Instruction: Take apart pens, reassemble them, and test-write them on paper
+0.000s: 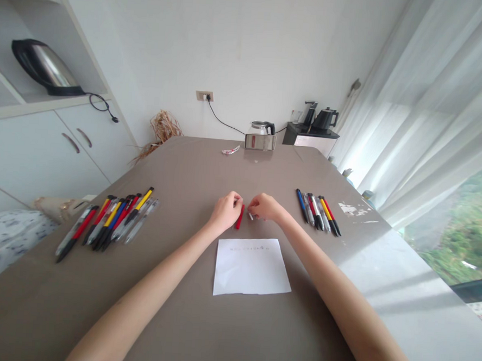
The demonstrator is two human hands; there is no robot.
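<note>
One red pen (239, 217) is held between the two hands, above the middle of the table (185, 161). Its upper end is pinched by the curled fingers of the left hand (225, 212), and the barrel slants down from them toward a sheet of paper (252, 265) laid just below the fingers. A small white part (250, 216) is pinched by the pressed-together fingertips of the right hand (266, 207), just beside the pen; whether it is joined to the pen cannot be told. A short row of pens (318, 211) is laid well to the right of the right fingers, and a larger bunch of pens (108, 220) well to the left of the left fingers. If the short row is the handled share, less than half may be judged done, with one pen in hand and the larger bunch left.
</note>
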